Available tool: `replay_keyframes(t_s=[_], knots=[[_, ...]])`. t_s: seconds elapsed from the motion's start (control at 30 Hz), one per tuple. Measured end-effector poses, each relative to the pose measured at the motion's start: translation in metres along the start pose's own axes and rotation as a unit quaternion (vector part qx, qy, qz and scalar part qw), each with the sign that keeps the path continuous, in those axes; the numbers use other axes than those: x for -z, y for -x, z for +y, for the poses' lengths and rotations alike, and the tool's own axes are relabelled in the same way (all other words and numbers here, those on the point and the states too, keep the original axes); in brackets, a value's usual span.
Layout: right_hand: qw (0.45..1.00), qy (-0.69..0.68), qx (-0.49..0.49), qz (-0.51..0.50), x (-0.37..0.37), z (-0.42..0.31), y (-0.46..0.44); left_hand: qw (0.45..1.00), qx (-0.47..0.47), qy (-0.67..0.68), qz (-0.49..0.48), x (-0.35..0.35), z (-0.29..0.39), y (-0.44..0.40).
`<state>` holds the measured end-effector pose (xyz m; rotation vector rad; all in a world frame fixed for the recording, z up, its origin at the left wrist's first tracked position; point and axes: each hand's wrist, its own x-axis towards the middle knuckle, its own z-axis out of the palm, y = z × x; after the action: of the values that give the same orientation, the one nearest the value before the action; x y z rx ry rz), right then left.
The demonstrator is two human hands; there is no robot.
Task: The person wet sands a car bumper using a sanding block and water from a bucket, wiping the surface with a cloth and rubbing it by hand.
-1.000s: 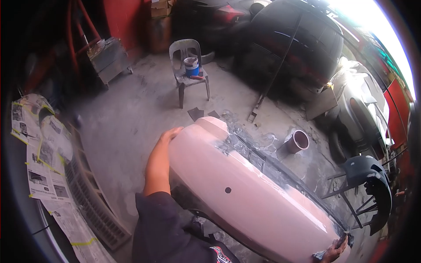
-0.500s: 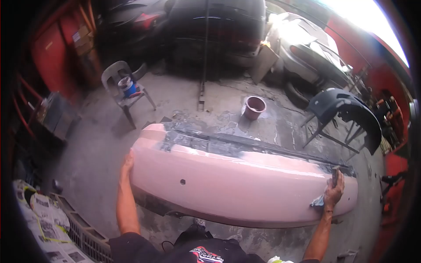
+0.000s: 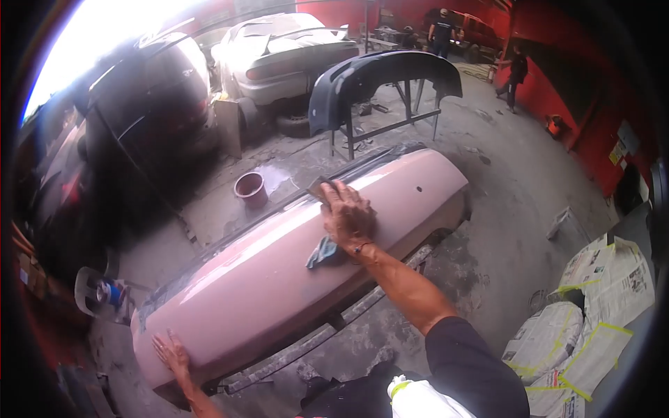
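A long bumper [image 3: 279,285] with a pink sanded-looking face and a dark upper edge stretches diagonally before me. My left hand [image 3: 172,354] rests on its near left end, fingers spread flat on the pink surface. Further along, my right hand [image 3: 348,214] presses on the upper part of the bumper. Its fingers curl over a dark, flat sanding block [image 3: 319,188], mostly covered by the hand. A crumpled light-blue cloth [image 3: 323,252] sticks out below that palm; whether the hand grips it or merely covers it, I cannot tell.
Behind the bumper stand a reddish bucket [image 3: 251,189] and a dark bumper [image 3: 383,66] on a metal stand [image 3: 394,125]. A chair [image 3: 87,289] holds a tin. Newspaper-masked parts [image 3: 550,334] lie at right. Cars [image 3: 282,59] and two people [image 3: 440,35] are further back.
The view has swung to the right. My right hand, with the block and cloth, sits further left from the bumper's right end. My left hand has gone from the end edge onto the face.
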<state>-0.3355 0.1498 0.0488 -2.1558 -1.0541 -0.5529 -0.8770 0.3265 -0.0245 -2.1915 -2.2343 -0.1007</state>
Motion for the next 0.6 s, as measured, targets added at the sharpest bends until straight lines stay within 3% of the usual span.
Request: replay_keyframes(t_s=[0.03, 0.13, 0.2, 0.27, 0.33, 0.43, 0.47, 0.53, 0.6], knots=[[1.000, -0.020, -0.003, -0.005, -0.001, 0.003, 0.001, 0.998, -0.010, 0.054, 0.028, 0.014, 0.061, 0.025], [0.992, -0.101, -0.052, -0.059, -0.001, 0.006, -0.005, 0.980, -0.183, 0.076, -0.008, 0.055, 0.218, 0.102], [0.960, -0.171, -0.068, -0.212, 0.037, 0.012, -0.023, 0.946, -0.302, 0.117, -0.014, 0.070, 0.292, 0.146], [0.939, -0.247, -0.089, -0.224, 0.058, 0.022, -0.029, 0.909, -0.384, 0.159, -0.002, 0.082, 0.355, 0.177], [0.956, -0.248, -0.083, -0.129, 0.062, 0.043, -0.028, 0.843, -0.521, 0.135, 0.001, 0.090, 0.404, 0.199], [0.973, -0.210, -0.091, -0.025, 0.106, 0.110, -0.017, 0.820, -0.566, 0.081, -0.015, 0.086, 0.463, 0.200], [0.989, -0.122, -0.079, 0.038, 0.110, 0.143, -0.006, 0.818, -0.569, 0.084, -0.020, 0.080, 0.478, 0.195], [0.985, -0.054, -0.110, 0.124, 0.138, 0.211, 0.023, 0.751, -0.655, 0.083, 0.000, 0.068, 0.503, 0.185], [0.977, 0.013, -0.153, 0.149, 0.158, 0.284, 0.070, 0.673, -0.734, 0.087, 0.013, 0.072, 0.545, 0.191]])
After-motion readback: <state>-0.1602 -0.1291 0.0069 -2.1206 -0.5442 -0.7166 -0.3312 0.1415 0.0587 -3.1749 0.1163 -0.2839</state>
